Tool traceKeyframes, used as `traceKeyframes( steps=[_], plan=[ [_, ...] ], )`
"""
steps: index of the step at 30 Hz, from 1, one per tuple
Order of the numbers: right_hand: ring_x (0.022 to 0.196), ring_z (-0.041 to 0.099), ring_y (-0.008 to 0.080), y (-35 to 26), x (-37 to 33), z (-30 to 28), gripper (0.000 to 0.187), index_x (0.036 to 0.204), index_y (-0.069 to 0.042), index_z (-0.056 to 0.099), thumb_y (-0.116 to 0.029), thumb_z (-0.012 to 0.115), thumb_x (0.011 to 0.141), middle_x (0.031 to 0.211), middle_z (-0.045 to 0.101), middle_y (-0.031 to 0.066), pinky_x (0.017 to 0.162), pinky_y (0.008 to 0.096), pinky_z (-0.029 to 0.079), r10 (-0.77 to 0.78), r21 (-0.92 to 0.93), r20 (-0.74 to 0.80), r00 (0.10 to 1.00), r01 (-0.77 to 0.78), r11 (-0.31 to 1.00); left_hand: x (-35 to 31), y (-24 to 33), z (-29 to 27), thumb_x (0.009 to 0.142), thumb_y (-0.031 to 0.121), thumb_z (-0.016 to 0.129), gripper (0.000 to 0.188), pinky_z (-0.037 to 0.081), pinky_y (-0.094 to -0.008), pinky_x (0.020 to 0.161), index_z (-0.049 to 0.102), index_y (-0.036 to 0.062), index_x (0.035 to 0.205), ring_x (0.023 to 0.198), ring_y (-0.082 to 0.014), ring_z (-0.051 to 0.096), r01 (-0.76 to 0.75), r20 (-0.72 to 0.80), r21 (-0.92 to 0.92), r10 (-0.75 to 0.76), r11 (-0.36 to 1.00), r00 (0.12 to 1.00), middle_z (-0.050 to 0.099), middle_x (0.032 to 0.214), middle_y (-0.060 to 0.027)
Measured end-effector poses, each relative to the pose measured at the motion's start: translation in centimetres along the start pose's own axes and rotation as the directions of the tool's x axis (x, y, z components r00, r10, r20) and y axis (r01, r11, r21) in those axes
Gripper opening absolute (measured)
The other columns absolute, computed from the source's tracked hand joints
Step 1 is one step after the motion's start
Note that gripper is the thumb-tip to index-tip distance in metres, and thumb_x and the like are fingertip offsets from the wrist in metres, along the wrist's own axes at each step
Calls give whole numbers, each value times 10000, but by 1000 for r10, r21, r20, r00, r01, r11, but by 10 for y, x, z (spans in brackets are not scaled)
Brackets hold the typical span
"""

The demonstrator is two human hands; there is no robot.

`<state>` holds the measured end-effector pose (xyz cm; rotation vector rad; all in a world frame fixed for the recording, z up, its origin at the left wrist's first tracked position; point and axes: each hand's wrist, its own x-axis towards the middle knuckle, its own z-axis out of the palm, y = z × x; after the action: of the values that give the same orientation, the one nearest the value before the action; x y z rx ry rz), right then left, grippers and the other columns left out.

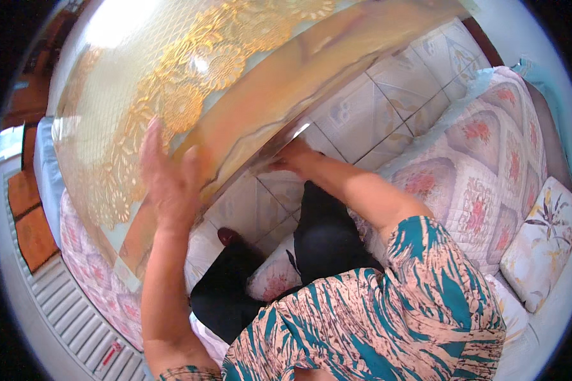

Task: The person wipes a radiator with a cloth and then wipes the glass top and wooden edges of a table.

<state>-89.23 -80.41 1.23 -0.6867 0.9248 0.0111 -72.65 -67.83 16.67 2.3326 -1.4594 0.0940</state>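
Note:
A glossy tabletop covering [235, 108] with raised gold flowers, a pale lattice and a brown marbled border spreads in front of me. My left hand [171, 174] is over its near border, thumb and fingers apart, with nothing in it. Whether its palm rests on the surface I cannot tell. My right hand [293, 156] reaches down to the near edge of the table, beside a bright glint on that edge. Its fingers are mostly hidden there, so what they hold, if anything, does not show.
I sit on a seat with a quilted floral cover [473, 209], which runs along my right. A flowered cushion [540, 244] lies at the far right. Patterned tiles [375, 108] form the floor. A white ribbed radiator [76, 317] and brown square panels [35, 235] are at the left.

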Motion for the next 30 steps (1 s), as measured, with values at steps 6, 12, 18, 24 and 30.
traceKeyframes(
  steps=[6,12,18,24,30],
  plan=[
    [1014,618,228,-29,58,-148,504,1283,-59,515,-143,690,817,1202,592,85,716,360,574,-522,-908,42,852,251,336,74,66,24,864,428,571,688,232,-445,1109,363,85,1422,1355,-337,305,-302,243,5,291,953,925,358,1458,-143],
    [860,644,272,-99,37,-162,297,1014,27,583,-243,568,893,969,661,133,628,419,523,-381,-268,-560,736,274,924,66,54,7,864,474,504,674,197,-454,1114,392,104,1415,1353,-333,307,-270,239,52,250,962,938,361,1455,-141],
    [839,632,413,-31,37,-81,232,856,37,599,-193,611,827,892,644,273,721,476,498,-724,-803,-472,504,95,589,68,54,-2,859,474,501,680,192,-457,1116,395,92,1412,1349,-335,318,-265,259,50,244,963,935,367,1454,-145],
    [960,638,241,24,-7,67,309,1081,-45,605,-174,686,813,1045,637,106,717,382,562,-12,192,79,997,-3,981,69,53,-9,853,488,498,689,195,-458,1114,399,96,1411,1348,-336,322,-263,257,56,241,963,936,369,1455,-141],
    [935,635,256,27,-20,58,436,1255,-52,450,-164,589,857,1123,596,106,653,341,566,-173,-59,139,975,183,981,73,62,-6,850,478,508,680,194,-460,1116,406,102,1408,1348,-335,321,-284,231,41,267,958,936,373,1452,-138]
  ],
)
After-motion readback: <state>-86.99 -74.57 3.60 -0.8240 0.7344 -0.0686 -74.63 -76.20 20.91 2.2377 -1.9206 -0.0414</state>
